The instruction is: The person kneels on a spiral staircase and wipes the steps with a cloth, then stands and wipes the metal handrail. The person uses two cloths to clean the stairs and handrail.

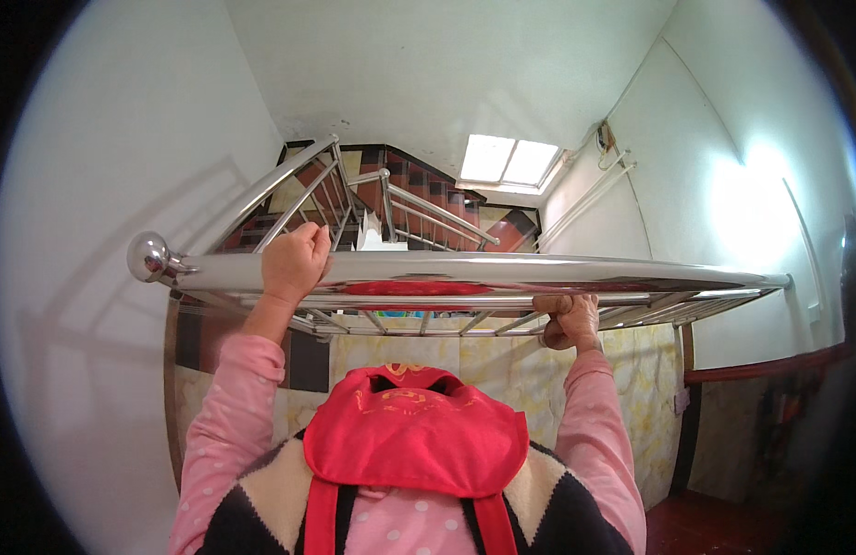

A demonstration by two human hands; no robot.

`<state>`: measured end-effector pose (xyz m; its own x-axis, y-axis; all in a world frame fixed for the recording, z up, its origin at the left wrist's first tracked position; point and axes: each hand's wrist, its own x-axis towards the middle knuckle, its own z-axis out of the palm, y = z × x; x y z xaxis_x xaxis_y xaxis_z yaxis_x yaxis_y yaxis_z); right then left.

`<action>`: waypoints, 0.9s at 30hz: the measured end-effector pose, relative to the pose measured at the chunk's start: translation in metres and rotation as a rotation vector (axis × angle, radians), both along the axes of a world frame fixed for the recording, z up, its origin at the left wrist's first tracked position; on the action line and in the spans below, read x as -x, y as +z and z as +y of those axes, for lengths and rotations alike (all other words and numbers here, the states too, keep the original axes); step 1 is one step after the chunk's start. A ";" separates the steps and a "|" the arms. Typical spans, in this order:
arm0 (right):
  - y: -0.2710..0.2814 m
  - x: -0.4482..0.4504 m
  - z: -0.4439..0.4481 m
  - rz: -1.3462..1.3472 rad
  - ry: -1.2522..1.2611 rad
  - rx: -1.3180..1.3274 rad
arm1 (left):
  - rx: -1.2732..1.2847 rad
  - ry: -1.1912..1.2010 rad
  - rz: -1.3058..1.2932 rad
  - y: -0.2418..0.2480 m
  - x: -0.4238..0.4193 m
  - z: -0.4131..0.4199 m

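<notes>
My left hand (293,262) is closed in a fist over the left part of a thick polished stainless steel handrail (428,267). Nothing shows between its fingers, and I cannot tell whether it touches the rail. Further right, my right hand (577,320) is closed around the thinner steel bar (400,302) just below the handrail. Its fingers curl under, partly hidden. A steel ball finial (148,257) caps the handrail's left end. Both forearms wear pink polka-dot sleeves, and a red apron bib (414,433) bulges out below the railing.
Beyond the railing a tiled staircase (417,182) descends, with its own steel banister (438,211). A bright window (510,161) sits low in the far wall. White pipes (584,201) run along the right wall. Yellow-veined floor tiles (400,350) show through the bars.
</notes>
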<state>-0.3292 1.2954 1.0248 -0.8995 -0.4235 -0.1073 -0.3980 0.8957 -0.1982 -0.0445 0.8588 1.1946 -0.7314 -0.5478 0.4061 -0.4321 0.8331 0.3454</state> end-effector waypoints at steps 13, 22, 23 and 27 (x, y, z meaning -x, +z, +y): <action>0.066 -0.138 -0.168 -0.106 0.480 -0.045 | 0.027 0.028 0.002 -0.003 -0.002 -0.002; -0.015 -0.127 -0.147 0.232 0.449 0.227 | 0.012 0.009 0.016 -0.003 -0.002 -0.001; -0.007 -0.118 -0.132 0.273 0.413 0.203 | 0.010 0.016 0.015 -0.004 -0.004 -0.002; -0.044 -0.056 -0.057 0.254 0.259 -0.008 | -0.033 0.003 -0.005 -0.001 0.002 0.001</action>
